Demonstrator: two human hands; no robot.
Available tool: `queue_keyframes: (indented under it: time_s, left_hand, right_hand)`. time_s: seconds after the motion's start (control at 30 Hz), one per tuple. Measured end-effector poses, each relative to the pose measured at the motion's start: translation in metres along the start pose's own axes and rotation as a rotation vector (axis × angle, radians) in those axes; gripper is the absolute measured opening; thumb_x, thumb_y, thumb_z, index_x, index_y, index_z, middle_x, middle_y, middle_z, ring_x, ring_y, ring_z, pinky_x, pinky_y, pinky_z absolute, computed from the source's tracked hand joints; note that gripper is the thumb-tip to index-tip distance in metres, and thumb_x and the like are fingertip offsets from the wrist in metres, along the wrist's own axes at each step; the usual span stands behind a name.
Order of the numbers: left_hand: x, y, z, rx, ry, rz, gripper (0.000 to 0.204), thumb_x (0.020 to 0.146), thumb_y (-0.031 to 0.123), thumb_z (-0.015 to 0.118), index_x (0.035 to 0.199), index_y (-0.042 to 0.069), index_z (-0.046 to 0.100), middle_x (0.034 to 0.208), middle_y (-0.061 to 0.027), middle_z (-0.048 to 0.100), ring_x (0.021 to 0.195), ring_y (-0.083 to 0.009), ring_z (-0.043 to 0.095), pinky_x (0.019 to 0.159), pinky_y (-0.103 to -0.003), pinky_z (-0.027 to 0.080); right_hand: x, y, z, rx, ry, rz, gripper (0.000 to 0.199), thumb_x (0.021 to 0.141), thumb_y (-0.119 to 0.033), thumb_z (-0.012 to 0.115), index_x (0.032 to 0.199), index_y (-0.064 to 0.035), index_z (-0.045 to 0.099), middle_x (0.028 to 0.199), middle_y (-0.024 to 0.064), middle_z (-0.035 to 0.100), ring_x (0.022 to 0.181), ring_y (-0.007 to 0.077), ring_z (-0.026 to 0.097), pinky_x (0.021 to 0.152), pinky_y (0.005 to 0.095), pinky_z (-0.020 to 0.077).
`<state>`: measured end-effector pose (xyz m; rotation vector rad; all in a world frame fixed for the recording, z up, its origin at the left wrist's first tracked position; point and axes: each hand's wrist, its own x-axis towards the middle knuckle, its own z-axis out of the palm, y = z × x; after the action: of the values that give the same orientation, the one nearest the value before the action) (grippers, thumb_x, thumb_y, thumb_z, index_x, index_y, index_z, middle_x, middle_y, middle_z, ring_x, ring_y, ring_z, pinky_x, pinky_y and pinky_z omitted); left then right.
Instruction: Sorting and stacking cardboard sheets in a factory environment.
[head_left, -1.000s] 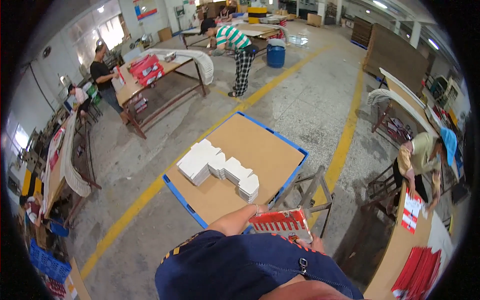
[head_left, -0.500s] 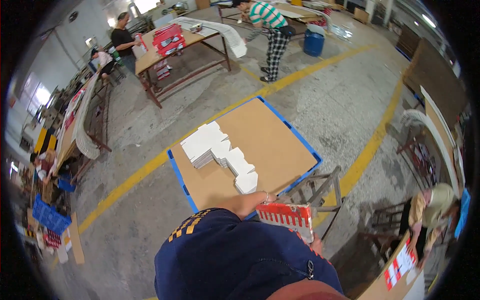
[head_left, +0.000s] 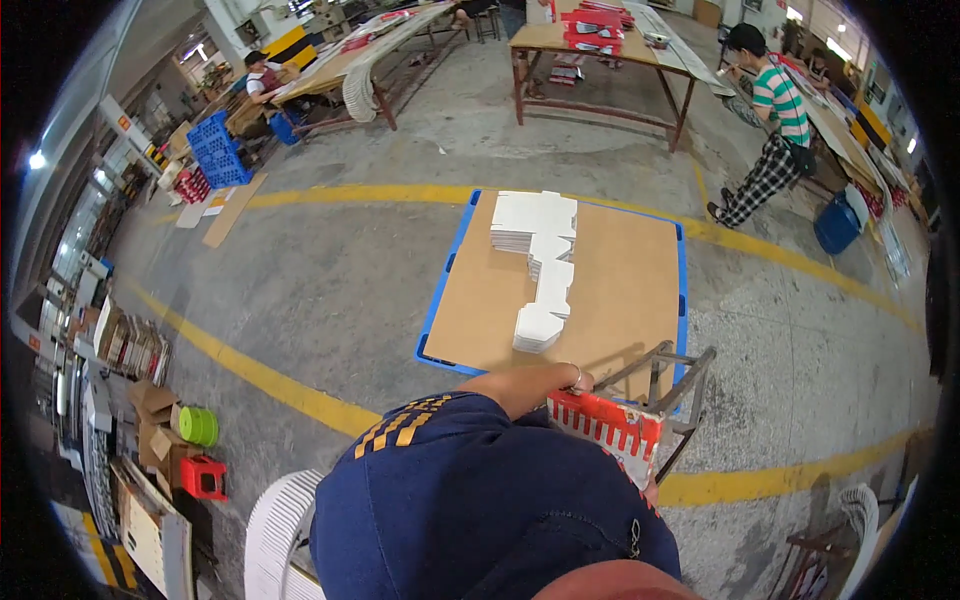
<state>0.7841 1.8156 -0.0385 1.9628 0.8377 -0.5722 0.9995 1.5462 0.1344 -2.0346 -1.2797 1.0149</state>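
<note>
In front of my torso I hold a stack of red-and-white printed cardboard pieces [head_left: 612, 428], tilted and partly hidden by my dark blue jacket. My left hand [head_left: 583, 383], with a band at its wrist, grips the upper left corner. At the lower right edge, only a small part of my right hand [head_left: 652, 493] shows as it grips there; my torso covers the rest. Beyond them, a neat stack of white die-cut cardboard blanks [head_left: 552, 275] lies on a brown sheet [head_left: 625, 290] over a blue pallet [head_left: 683, 290].
A metal stand [head_left: 690, 385] is close by the pallet's near right corner. White stacked sheets [head_left: 275, 540] curve beside me at lower left. Farther off are a worktable [head_left: 545, 40], a person in a striped shirt [head_left: 780, 105], a blue barrel [head_left: 838, 222] and a red stool [head_left: 203, 478].
My view has turned left, so the pallet and white stack appear farther right and squarer to me. Both hands still hold the red-and-white stack against my front.
</note>
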Motion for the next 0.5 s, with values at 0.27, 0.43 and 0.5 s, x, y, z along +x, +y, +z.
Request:
queue_keyframes:
  time_s: [0.27, 0.43, 0.5]
  left_hand:
    - [0.156, 0.006, 0.04, 0.103, 0.448, -0.663, 0.032, 0.076, 0.017, 0.051, 0.094, -0.005, 0.065, 0.081, -0.0135, 0.067, 0.065, -0.0258, 0.06, 0.055, -0.042, 0.044]
    - [0.161, 0.082, -0.043, -0.248, 0.197, 0.121, 0.032, 0.077, 0.019, 0.052, 0.097, -0.002, 0.066, 0.082, -0.0116, 0.067, 0.068, -0.0232, 0.061, 0.056, -0.04, 0.044]
    - [0.175, 0.107, -0.06, -0.236, 0.087, 0.118, 0.033, 0.077, 0.019, 0.052, 0.098, -0.002, 0.066, 0.082, -0.0106, 0.066, 0.07, -0.0229, 0.061, 0.057, -0.04, 0.045]
  right_hand:
    - [0.064, -0.03, -0.09, -0.059, -0.094, -0.199, 0.044, 0.07, -0.024, 0.076, 0.1, 0.0043, 0.06, 0.089, 0.0227, 0.066, 0.085, 0.0329, 0.066, 0.073, 0.0392, 0.0498]
    - [0.09, 0.01, -0.143, -0.082, 0.065, -0.088, 0.046, 0.07, -0.024, 0.076, 0.101, 0.0054, 0.059, 0.091, 0.0229, 0.066, 0.084, 0.0325, 0.066, 0.074, 0.0392, 0.0499]
    - [0.097, 0.018, -0.161, -0.147, 0.132, 0.004, 0.049, 0.071, -0.024, 0.076, 0.104, 0.0068, 0.057, 0.091, 0.0225, 0.066, 0.084, 0.0322, 0.066, 0.073, 0.0385, 0.0498]
